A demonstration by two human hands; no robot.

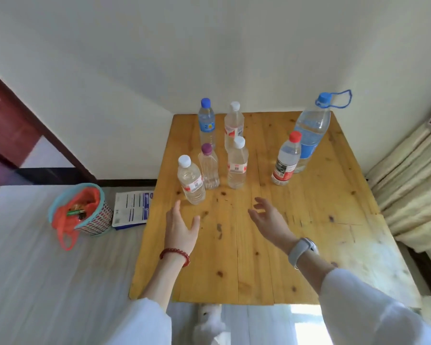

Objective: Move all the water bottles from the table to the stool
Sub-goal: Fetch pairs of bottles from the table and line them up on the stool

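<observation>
A: What was judged most likely to go wrong?

B: A knock-over was feared. Five of the seven water bottles were crowded together at about eleven o'clock on the bench (271, 245). The nearest white-capped bottle (191, 181) was seen leaning rather than upright, just beside the purple-capped bottle (208, 168). If it were bumped instead of enclosed, its neighbours could be toppled or it could be rolled off the left edge.

A: How were the grips found?

B: The left hand (181, 226) was held wide, fingers spread, just short of that leaning bottle; nothing was held. The right hand (269, 220) was likewise open with loosely curved fingers, empty, near the white-capped bottle (237, 164) at twelve o'clock.

A: And how did the bottles look?

B: Clear plastic was noted throughout, apparently filled, so weight and slippery walls were expected. A blue-capped bottle (206, 123) and another white-capped one (233, 125) were set at the back. At one o'clock a red-capped bottle (285, 160) was placed just in front of the large handled bottle (311, 130).

A: Was the stool seen?

B: It was not, so every bottle was taken as yet to be moved, and a blind carry was counted a further risk.
</observation>
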